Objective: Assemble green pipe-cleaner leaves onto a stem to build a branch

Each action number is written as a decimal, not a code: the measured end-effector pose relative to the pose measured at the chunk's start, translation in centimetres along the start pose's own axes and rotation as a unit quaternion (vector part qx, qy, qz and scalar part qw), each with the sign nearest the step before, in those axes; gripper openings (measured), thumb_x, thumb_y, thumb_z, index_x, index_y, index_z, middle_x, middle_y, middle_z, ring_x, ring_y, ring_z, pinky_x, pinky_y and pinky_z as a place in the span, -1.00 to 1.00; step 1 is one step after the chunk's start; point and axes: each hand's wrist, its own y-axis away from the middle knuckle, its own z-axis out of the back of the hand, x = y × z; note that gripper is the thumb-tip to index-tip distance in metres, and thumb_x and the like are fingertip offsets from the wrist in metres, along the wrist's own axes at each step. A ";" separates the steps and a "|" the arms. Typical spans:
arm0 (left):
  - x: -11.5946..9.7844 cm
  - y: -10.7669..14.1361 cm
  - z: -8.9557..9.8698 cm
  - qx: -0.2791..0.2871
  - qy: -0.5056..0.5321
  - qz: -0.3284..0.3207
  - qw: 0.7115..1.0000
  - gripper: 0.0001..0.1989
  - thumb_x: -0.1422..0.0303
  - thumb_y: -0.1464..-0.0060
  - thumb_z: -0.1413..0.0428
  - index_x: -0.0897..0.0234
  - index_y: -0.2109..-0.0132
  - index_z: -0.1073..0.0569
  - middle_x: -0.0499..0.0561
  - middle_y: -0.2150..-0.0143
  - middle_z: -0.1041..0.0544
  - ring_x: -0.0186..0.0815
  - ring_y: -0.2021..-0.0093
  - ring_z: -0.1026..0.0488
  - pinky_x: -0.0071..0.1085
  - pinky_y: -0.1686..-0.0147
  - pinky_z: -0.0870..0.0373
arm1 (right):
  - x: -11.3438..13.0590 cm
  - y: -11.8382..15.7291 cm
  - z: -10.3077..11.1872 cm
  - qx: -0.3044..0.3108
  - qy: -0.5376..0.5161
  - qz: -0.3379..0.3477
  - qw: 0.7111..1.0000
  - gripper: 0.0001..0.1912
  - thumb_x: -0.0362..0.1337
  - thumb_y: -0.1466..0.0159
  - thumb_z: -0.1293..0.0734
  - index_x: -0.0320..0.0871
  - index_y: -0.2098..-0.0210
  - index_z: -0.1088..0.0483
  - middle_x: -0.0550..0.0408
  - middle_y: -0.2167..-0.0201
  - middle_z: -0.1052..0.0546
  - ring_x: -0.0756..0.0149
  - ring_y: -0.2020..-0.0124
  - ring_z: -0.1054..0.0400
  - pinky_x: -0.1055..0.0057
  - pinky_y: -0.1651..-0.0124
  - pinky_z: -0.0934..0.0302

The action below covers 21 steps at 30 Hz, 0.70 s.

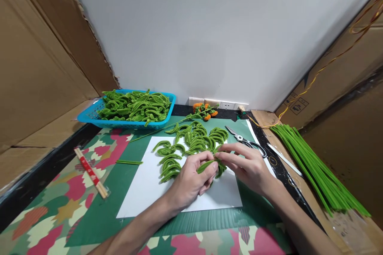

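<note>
"Pinching what, there, in the left hand [193, 175]?"

"A fuzzy green piece [205, 166], gripped between thumb and fingers, over the white sheet [139, 193]."

"And the right hand [251, 166]?"

"Its fingertips come in just beyond the left thumb, at the piece's far end. The fingers crowd that spot, so I cannot tell whether they grip or merely touch."

"Which step is this, then?"

"Fingertip work on that one piece, I'd judge; bending or joining, I can't say. Loose curved green pieces [170, 163] lie beyond the grip and to its left, and the scissors [243, 139] lie just beyond the right hand, unused."

"What does the next move call for?"

"A steady left pinch, I think, leaving the right fingertips to do the fine adjusting without flattening the fuzz."
</note>
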 end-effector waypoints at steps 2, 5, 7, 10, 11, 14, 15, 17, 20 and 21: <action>-0.2 0.0 0.1 0.002 -0.010 0.010 1.000 -0.62 0.09 -0.32 -0.23 0.25 0.30 -0.33 -0.20 0.57 -0.34 -0.58 0.70 -0.12 -0.64 0.70 -0.01 | -0.1 0.0 0.2 0.016 0.019 0.004 1.000 -0.77 -0.42 -0.50 -0.33 -0.06 -0.06 -0.54 -0.05 0.02 -0.65 0.23 0.10 -0.59 0.33 0.17 -0.49; -0.6 0.0 0.3 0.016 -0.012 0.028 0.999 -0.62 0.08 -0.32 -0.24 0.25 0.27 -0.34 -0.22 0.57 -0.32 -0.58 0.69 -0.12 -0.64 0.70 0.03 | 0.1 -0.1 0.5 0.037 0.048 0.024 0.998 -0.80 -0.40 -0.51 -0.31 -0.10 -0.06 -0.52 -0.07 0.02 -0.66 0.21 0.11 -0.58 0.33 0.21 -0.44; -0.8 -0.1 0.5 0.026 -0.006 0.033 0.999 -0.61 0.07 -0.30 -0.26 0.25 0.26 -0.34 -0.24 0.57 -0.28 -0.59 0.70 -0.11 -0.64 0.70 0.07 | 0.2 -0.3 0.5 0.048 0.064 0.036 0.996 -0.81 -0.40 -0.52 -0.30 -0.12 -0.05 -0.50 -0.08 0.02 -0.66 0.20 0.14 -0.55 0.33 0.23 -0.41; -1.0 -0.1 0.9 0.049 0.016 0.050 0.997 -0.61 0.08 -0.28 -0.28 0.25 0.27 -0.34 -0.26 0.59 -0.23 -0.59 0.71 -0.10 -0.63 0.71 0.13 | 0.5 -0.4 0.4 0.056 0.086 0.053 0.993 -0.84 -0.41 -0.52 -0.29 -0.15 -0.02 -0.48 -0.09 0.02 -0.66 0.19 0.16 -0.53 0.32 0.22 -0.40; -1.1 -0.1 1.0 0.060 0.028 0.061 0.996 -0.63 0.10 -0.28 -0.28 0.25 0.27 -0.34 -0.26 0.60 -0.22 -0.59 0.72 -0.10 -0.63 0.72 0.14 | 0.5 -0.4 0.3 0.057 0.088 0.062 0.993 -0.84 -0.42 -0.51 -0.28 -0.16 -0.01 -0.47 -0.10 0.03 -0.66 0.19 0.16 -0.52 0.31 0.21 -0.40; -1.0 0.0 1.1 0.094 0.073 0.090 0.989 -0.67 0.16 -0.28 -0.28 0.26 0.27 -0.36 -0.24 0.58 -0.23 -0.59 0.73 -0.09 -0.65 0.74 0.06 | 0.6 0.0 -0.4 0.049 0.081 0.093 0.991 -0.82 -0.45 -0.51 -0.22 -0.18 0.03 -0.45 -0.13 0.10 -0.66 0.18 0.21 -0.51 0.30 0.23 -0.38; -1.0 0.0 1.1 0.105 0.091 0.100 0.985 -0.68 0.18 -0.26 -0.29 0.26 0.28 -0.36 -0.23 0.57 -0.25 -0.58 0.73 -0.11 -0.65 0.75 0.01 | 0.6 0.2 -0.6 0.045 0.074 0.100 0.991 -0.80 -0.45 -0.51 -0.19 -0.18 0.04 -0.44 -0.12 0.15 -0.65 0.20 0.26 -0.50 0.30 0.25 -0.36; -1.0 0.2 1.0 0.123 0.131 0.117 0.977 -0.70 0.21 -0.24 -0.30 0.26 0.28 -0.37 -0.21 0.55 -0.28 -0.57 0.74 -0.15 -0.65 0.77 -0.08 | 0.6 0.5 -1.1 0.031 0.063 0.109 0.992 -0.76 -0.45 -0.52 -0.14 -0.16 0.09 -0.42 -0.07 0.27 -0.62 0.24 0.36 -0.43 0.32 0.32 -0.31; -1.1 0.5 0.8 0.146 0.174 0.146 0.963 -0.71 0.22 -0.21 -0.30 0.25 0.28 -0.36 -0.20 0.55 -0.30 -0.54 0.76 -0.21 -0.64 0.81 -0.08 | 0.9 0.7 -1.6 0.001 0.053 0.121 0.991 -0.71 -0.44 -0.52 -0.07 -0.14 0.17 -0.38 0.04 0.44 -0.51 0.29 0.50 -0.30 0.33 0.42 -0.17; -1.1 0.5 0.7 0.150 0.181 0.154 0.960 -0.71 0.23 -0.20 -0.31 0.25 0.28 -0.36 -0.21 0.56 -0.30 -0.52 0.77 -0.22 -0.64 0.83 -0.06 | 1.0 0.8 -1.7 -0.011 0.051 0.124 0.991 -0.70 -0.42 -0.53 -0.05 -0.14 0.20 -0.37 0.08 0.49 -0.47 0.30 0.53 -0.25 0.32 0.45 -0.12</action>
